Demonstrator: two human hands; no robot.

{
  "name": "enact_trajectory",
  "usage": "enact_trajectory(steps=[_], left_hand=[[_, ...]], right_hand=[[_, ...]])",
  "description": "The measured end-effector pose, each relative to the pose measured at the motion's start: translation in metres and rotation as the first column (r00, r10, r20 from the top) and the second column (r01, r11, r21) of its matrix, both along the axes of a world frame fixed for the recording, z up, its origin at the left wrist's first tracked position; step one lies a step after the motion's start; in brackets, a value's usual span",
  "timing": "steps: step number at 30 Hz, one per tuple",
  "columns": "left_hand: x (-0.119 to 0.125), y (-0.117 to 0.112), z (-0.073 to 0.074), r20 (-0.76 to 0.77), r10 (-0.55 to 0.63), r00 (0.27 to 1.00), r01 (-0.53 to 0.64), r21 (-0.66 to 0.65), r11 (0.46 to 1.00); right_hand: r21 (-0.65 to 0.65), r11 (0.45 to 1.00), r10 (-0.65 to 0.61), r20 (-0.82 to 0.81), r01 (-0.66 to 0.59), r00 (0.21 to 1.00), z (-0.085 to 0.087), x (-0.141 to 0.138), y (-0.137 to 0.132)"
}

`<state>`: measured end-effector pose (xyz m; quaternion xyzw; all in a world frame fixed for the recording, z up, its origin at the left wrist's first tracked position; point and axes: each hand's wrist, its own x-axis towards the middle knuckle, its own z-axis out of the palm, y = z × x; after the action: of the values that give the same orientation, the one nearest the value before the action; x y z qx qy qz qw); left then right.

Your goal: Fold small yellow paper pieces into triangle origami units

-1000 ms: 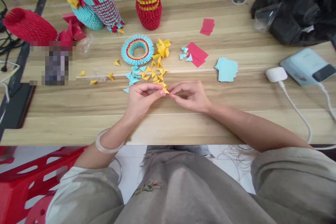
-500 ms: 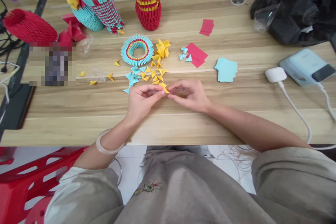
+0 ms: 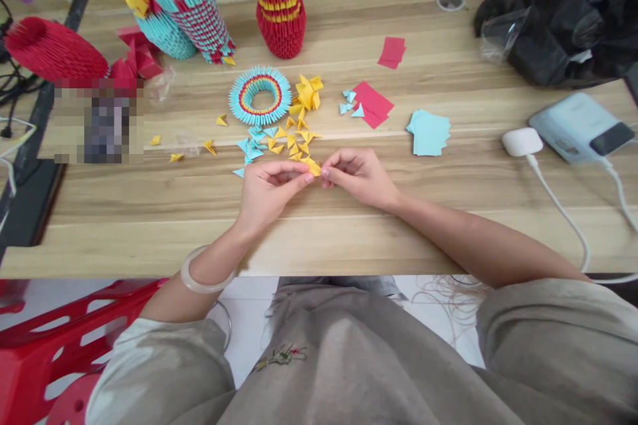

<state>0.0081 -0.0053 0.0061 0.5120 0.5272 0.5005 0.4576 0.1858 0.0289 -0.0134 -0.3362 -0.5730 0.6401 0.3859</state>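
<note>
Left hand (image 3: 266, 192): thumb and fingertips in a narrow pinch on the left side of yellow piece (image 3: 313, 166); right hand (image 3: 363, 178): thumb and index together at its right end; firm grip or mere touch there, cannot tell; location, between both hands, over the near part of table (image 3: 199, 232).

Handling, judging by looks: folded paper, so next to no weight; probably stiff along creases, springy across flaps; dry and unlikely to slip; easy to crush or re-crease under a hard squeeze; best taken by the layered folded edge, thumb on one face, finger on the other, light pressure; tips likely first to bend, so better not loaded.

Just beyond the hands: loose yellow pieces (image 3: 304, 147); left of those, blue pieces (image 3: 253, 148); likely same feel, all pickable by the fold; farther out, ring (image 3: 260, 117), with yellow cluster (image 3: 310, 91) at its right; off to the right, red sheets (image 3: 375, 106) beside small blue triangles (image 3: 345, 107); then blue sheets (image 3: 429, 133), flat, so probably easiest lifted by an edge.
</note>
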Motion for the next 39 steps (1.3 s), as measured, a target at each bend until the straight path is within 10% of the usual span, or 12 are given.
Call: enact_trajectory(steps=[5,24,39], left_hand=[[0.002,-0.001,0.0,0.029,0.022,0.999,-0.021,-0.032,0.999],[-0.002,0.0,-0.001,0.095,-0.049,0.994,0.049,-0.003,0.999],[0.003,-0.001,-0.004,0.017,-0.017,1.0,0.015,0.101,0.995]], right_hand=[[0.081,0.992,-0.097,0.021,0.095,0.995,0.0,-0.001,-0.005],[-0.167,0.971,0.135,-0.208,-0.171,0.969,-0.003,0.003,0.008],[0.017,0.979,-0.201,-0.043,0.202,0.979,0.0,-0.006,-0.013]])
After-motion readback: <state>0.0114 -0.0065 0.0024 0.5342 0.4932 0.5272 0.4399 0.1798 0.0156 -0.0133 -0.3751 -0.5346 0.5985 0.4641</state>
